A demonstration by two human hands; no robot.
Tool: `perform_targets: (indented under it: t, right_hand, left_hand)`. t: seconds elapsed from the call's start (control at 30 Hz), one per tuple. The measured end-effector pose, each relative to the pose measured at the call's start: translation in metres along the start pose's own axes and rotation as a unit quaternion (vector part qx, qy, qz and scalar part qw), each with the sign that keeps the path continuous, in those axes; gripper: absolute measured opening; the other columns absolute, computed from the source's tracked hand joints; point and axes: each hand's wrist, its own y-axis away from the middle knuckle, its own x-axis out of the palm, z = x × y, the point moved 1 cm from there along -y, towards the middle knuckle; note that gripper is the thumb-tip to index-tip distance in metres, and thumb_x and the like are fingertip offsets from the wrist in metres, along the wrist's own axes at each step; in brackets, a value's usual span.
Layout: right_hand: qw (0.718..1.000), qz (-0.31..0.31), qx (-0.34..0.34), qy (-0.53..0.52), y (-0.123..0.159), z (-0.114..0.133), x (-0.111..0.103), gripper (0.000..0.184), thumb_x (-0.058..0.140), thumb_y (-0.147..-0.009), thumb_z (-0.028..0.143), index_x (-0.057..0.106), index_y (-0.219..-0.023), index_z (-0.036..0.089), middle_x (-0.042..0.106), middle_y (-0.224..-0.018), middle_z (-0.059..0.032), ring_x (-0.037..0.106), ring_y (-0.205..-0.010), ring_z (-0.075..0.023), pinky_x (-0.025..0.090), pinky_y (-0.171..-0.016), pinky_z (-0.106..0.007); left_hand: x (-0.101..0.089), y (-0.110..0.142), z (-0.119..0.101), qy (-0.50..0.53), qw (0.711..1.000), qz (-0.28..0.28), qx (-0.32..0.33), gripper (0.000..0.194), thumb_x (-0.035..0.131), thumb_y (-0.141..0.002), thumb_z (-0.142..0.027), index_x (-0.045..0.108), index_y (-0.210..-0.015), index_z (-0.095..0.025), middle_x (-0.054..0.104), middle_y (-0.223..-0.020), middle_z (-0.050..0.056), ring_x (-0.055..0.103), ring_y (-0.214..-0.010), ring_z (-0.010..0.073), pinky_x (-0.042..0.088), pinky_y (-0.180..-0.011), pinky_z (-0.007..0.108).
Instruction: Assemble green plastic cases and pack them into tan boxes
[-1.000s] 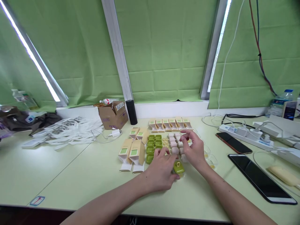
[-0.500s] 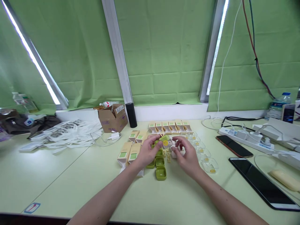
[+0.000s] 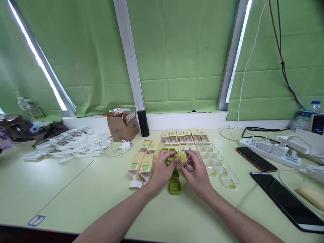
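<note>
Both hands meet over the middle of the table around a small green box with a clear lid and a yellow round sticker [image 3: 182, 158]. My left hand [image 3: 164, 168] pinches its left side between thumb and fingers. On the right side, my right hand [image 3: 198, 172] has its fingers closed on the clear part. Beneath and in front of the hands stand small green open trays [image 3: 175, 187], partly covered by them. Several clear lids with yellow stickers [image 3: 230, 180] lie to the right. Beige paper boxes with green labels [image 3: 148, 167] stand left of my left hand.
A row of beige boxes [image 3: 180, 137] stands behind the hands. On the right lie two phones [image 3: 286, 199] [image 3: 255, 158] and a power strip [image 3: 270, 152]. A carton [image 3: 123, 127], a black cylinder [image 3: 143, 123] and a heap of white cables [image 3: 78, 143] are at the back left.
My right hand has moved left and closed onto the small box, where it was apart with fingers spread. The view has shifted slightly.
</note>
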Motion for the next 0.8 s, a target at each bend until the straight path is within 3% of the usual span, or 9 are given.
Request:
perform_targets:
  t: [0.17, 0.33, 0.43, 0.57, 0.8]
  right_hand:
    - [0.983, 0.018, 0.097, -0.153, -0.004, 0.0, -0.001, 0.051, 0.085, -0.086, 0.047, 0.068, -0.13, 0.028, 0.07, -0.121, -0.0097, 0.071, -0.092, -0.0245, 0.065, -0.084, -0.044]
    - [0.911, 0.09, 0.189, -0.355, -0.014, 0.008, -0.01, 0.047, 0.083, -0.086, 0.058, 0.075, -0.118, 0.026, 0.08, -0.111, -0.0092, 0.077, -0.093, -0.027, 0.064, -0.09, -0.046]
    - [0.889, 0.124, 0.217, -0.385, -0.018, 0.01, -0.015, 0.044, 0.074, -0.092, 0.062, 0.078, -0.112, 0.022, 0.082, -0.105, -0.0114, 0.078, -0.092, -0.0281, 0.064, -0.091, -0.047]
    - [0.875, 0.125, 0.245, -0.398, -0.019, 0.006, -0.016, 0.049, 0.066, -0.094, 0.067, 0.079, -0.106, 0.021, 0.082, -0.1, -0.0133, 0.08, -0.089, -0.0304, 0.064, -0.089, -0.05]
    - [0.881, 0.11, 0.235, -0.396, -0.016, 0.008, -0.014, 0.038, 0.076, -0.091, 0.059, 0.078, -0.1, 0.022, 0.082, -0.102, -0.0113, 0.079, -0.087, -0.0284, 0.065, -0.082, -0.046]
  left_hand:
    - [-0.006, 0.002, -0.003, 0.007, 0.999, 0.004, 0.046, 0.046, 0.062, -0.102, -0.059, 0.081, -0.122, -0.022, 0.068, -0.111, 0.013, 0.066, -0.108, 0.0267, 0.057, -0.098, 0.043]
    - [-0.01, 0.004, -0.011, -0.005, 0.995, 0.023, 0.101, 0.035, 0.061, -0.105, -0.044, 0.079, -0.129, -0.026, 0.071, -0.107, 0.011, 0.062, -0.111, 0.0279, 0.056, -0.1, 0.045]
    - [-0.009, 0.007, -0.015, -0.012, 0.991, 0.039, 0.128, 0.037, 0.06, -0.106, -0.037, 0.074, -0.138, -0.026, 0.074, -0.108, 0.011, 0.06, -0.116, 0.0289, 0.054, -0.104, 0.047]
    - [-0.008, 0.011, -0.017, -0.009, 0.989, 0.048, 0.137, 0.04, 0.057, -0.107, -0.033, 0.069, -0.144, -0.026, 0.073, -0.111, 0.011, 0.061, -0.12, 0.029, 0.053, -0.106, 0.049]
    - [-0.008, 0.01, -0.018, -0.013, 0.993, -0.007, 0.116, 0.022, 0.06, -0.105, -0.033, 0.074, -0.119, -0.023, 0.068, -0.111, 0.011, 0.066, -0.109, 0.0257, 0.058, -0.098, 0.044]
